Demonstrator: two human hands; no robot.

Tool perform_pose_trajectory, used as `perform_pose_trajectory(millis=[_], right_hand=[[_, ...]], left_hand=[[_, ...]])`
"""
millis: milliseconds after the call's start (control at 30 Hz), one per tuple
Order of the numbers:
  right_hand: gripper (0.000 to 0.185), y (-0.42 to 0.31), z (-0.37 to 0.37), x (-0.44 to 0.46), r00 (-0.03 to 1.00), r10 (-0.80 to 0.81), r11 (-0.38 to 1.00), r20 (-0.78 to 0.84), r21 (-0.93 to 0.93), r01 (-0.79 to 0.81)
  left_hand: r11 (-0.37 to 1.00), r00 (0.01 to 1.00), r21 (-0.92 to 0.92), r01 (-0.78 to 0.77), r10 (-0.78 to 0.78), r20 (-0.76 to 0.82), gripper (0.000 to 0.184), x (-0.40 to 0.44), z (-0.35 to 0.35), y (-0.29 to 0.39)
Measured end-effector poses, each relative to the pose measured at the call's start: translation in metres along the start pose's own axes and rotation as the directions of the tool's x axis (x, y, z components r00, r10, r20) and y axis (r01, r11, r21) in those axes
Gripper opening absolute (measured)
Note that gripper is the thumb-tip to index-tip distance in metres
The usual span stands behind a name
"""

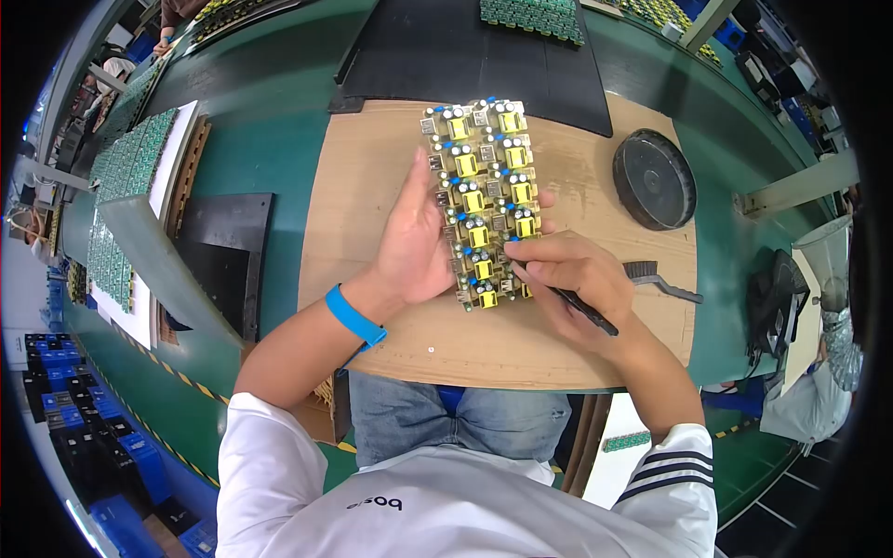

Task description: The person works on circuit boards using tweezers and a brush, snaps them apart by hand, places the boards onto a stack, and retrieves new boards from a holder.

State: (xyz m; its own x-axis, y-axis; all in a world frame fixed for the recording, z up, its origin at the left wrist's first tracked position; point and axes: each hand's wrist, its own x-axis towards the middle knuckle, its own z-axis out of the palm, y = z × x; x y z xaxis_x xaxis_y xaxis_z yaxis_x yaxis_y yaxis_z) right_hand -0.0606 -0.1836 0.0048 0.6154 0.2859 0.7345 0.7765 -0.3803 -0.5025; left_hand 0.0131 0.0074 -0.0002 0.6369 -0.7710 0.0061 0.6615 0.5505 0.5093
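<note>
A panel of joined circuit boards (pixel 473 200) with yellow transformers, blue parts and silver connectors is held up above a brown cardboard sheet (pixel 372 344). My left hand (pixel 419 237), with a blue band at its wrist, supports the panel along its left side; fingertips show past the right edge. In my right hand (pixel 581 274) is a slim black hand tool (pixel 586 312), pinched like a pen, its tip close to the panel's lower right part. Whether the tip touches the board cannot be seen clearly. Right of this hand lies a black brush (pixel 651 275).
A round black dish (pixel 654 181) sits at the cardboard's right side. Behind are a black mat (pixel 428 56) and green circuit boards (pixel 532 19). More board panels (pixel 130 205) lie on the left, near a grey curved post (pixel 172 270). Another person's hand (pixel 163 45) shows at far upper left.
</note>
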Motion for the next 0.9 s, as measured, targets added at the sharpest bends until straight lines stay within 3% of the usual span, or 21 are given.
perform_pose_trajectory(millis=[900], right_hand=[[0.029,-0.0034,-0.0074,0.0045,0.996,0.065,0.997,0.067,0.044,-0.068]], left_hand=[[0.999,1.000,0.046,-0.009,0.009,0.001,0.087,-0.0001,0.0011,-0.0007]])
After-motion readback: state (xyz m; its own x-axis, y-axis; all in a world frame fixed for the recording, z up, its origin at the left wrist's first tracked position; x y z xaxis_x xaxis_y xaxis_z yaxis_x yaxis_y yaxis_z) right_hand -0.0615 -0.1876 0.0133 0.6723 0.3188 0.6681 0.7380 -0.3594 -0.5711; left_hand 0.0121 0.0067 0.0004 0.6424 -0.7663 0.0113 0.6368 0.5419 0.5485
